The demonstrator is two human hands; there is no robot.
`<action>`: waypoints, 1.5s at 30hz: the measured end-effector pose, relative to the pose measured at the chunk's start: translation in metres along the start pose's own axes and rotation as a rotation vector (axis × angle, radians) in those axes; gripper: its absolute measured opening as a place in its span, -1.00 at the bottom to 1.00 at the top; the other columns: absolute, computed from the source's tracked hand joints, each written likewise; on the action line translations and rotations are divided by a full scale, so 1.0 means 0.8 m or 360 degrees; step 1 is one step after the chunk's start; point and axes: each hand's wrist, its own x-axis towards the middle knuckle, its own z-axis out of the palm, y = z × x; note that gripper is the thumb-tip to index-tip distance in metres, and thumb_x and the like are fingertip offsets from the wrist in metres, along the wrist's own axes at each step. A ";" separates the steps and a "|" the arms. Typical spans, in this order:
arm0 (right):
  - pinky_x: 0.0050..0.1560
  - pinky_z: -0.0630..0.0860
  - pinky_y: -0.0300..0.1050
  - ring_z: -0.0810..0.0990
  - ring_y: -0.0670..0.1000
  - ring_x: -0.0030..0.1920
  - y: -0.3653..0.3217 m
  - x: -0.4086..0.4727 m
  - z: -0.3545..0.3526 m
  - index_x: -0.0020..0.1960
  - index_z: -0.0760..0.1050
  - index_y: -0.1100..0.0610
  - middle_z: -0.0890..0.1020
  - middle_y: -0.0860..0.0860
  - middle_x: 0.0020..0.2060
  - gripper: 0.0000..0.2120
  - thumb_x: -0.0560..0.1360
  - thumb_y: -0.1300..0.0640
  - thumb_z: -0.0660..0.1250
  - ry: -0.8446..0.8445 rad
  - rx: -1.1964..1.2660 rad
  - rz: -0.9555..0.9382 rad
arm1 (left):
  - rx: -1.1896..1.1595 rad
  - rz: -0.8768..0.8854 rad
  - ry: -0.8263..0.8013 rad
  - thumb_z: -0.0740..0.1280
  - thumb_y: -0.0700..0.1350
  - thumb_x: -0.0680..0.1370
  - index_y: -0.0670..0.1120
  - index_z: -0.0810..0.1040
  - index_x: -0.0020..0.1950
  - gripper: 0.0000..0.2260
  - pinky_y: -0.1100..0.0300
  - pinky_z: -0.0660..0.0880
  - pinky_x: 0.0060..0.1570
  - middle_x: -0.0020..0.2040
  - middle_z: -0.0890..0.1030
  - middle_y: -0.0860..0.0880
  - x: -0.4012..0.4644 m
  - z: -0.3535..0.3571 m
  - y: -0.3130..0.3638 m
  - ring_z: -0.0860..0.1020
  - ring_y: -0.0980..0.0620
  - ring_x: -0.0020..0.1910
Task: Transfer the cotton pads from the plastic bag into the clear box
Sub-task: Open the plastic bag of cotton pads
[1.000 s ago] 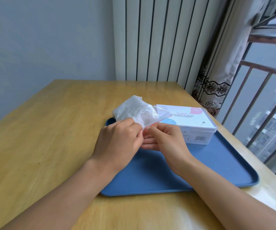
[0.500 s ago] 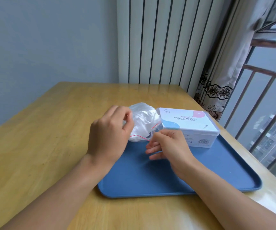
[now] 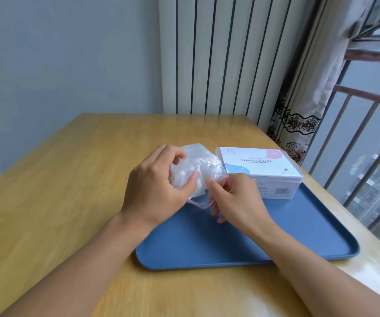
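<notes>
I see a wooden table (image 3: 70, 202) filling most of the view, set against a grey wall with a ribbed white radiator (image 3: 218, 53) behind its far edge. To the right hangs a lace-trimmed curtain (image 3: 298, 115), and beyond it a window railing (image 3: 355, 138). On the right half of the table lies a blue tray (image 3: 287, 236). At the tray's far right corner rests the box (image 3: 260, 170), its lid shut, with "COSMETIC PUFF" printed on top; from here it reads white rather than clear. Just left of the box, above the tray's far left corner, I hold the plastic bag (image 3: 198, 172), a crumpled clear pouch with a red seal line along its near edge. White cotton pads (image 3: 184, 177) show faintly through the film, their number too blurred to tell. My left hand (image 3: 154, 188) wraps the bag from the left, fingers curled over the top and thumb pressed on the front. My right hand (image 3: 237, 197) pinches the bag's near edge between thumb and forefinger, the other fingers loosely spread beneath. My right hand and the bag cover the box's near left corner.
</notes>
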 end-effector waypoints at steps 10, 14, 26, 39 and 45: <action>-0.49 0.40 -0.30 0.51 -0.05 -0.56 0.001 0.011 -0.068 -0.35 0.61 0.18 0.64 -0.01 -0.51 -0.58 0.42 -0.16 0.52 -0.0617 -0.0608 0.0043 | 0.0049 -0.0063 -0.0368 0.54 -0.12 0.38 0.04 0.57 0.05 -0.71 0.06 0.55 -0.18 -0.13 0.52 0.16 -0.002 0.002 -0.010 0.49 0.06 -0.17; -0.02 0.59 -0.03 0.64 -0.06 -0.03 0.022 0.041 -0.132 -0.02 0.67 -0.05 0.69 -0.13 -0.08 -0.63 0.25 -0.14 0.64 0.0136 -0.0565 -0.0682 | 0.0016 0.0023 -0.0606 0.47 -0.15 0.30 0.08 0.52 0.16 -0.55 0.06 0.53 -0.02 -0.04 0.49 0.17 -0.001 -0.003 -0.012 0.42 0.11 -0.04; 0.14 0.34 -0.20 0.49 -0.09 0.21 0.079 0.094 -0.162 0.41 0.50 -0.15 0.54 -0.16 0.16 -0.15 0.17 -0.38 0.56 -0.0286 -0.0794 -0.0476 | 0.0029 -0.0301 -0.1336 0.50 0.33 0.33 0.12 -0.02 0.63 0.04 0.15 0.13 0.51 0.63 0.08 0.15 0.068 0.032 0.045 0.13 0.12 0.58; -0.10 0.52 -0.22 0.61 -0.23 -0.19 0.075 0.080 -0.181 0.01 0.72 0.03 0.72 -0.15 -0.15 -0.60 0.29 -0.18 0.62 0.0621 0.0019 -0.0501 | 0.0077 -0.0341 -0.1439 0.61 0.28 0.17 0.06 -0.33 0.59 0.35 -0.04 -0.20 0.58 0.43 0.42 0.13 0.066 0.081 0.053 0.31 0.10 0.47; 0.29 0.53 0.08 0.59 -0.13 0.08 0.102 0.108 -0.178 0.56 0.18 0.07 0.49 0.03 0.34 -0.35 0.57 0.10 0.40 0.1082 0.0197 0.0050 | 0.0107 -0.0305 -0.1424 0.60 0.31 0.17 0.04 -0.44 0.56 0.40 0.06 -0.23 0.55 0.44 0.48 0.12 0.055 0.076 0.079 0.21 -0.01 0.54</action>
